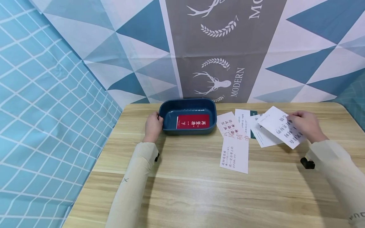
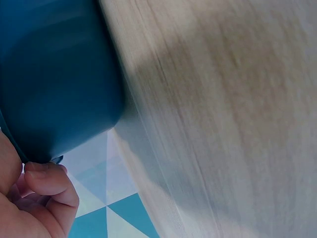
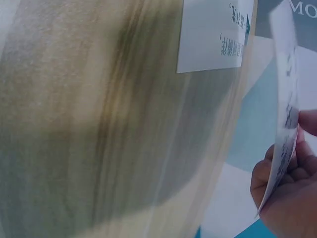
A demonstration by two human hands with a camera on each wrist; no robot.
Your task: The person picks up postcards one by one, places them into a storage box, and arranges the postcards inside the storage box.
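Observation:
A dark blue rectangular tray stands near the back edge of the table, with a red card lying flat inside. At the tray's left end, my left hand grips the rim; its curled fingers show in the left wrist view. My right hand pinches a white card with dark handwriting-like print by its right side. In the right wrist view this card stands off the table, thumb on one face and fingers behind the other. Another white card lies partly beneath it.
Several printed cards overlap between tray and right hand, among them a white card with lines of text and a dark green one. The wooden table meets a patterned cloth behind and a blue checked cloth at left.

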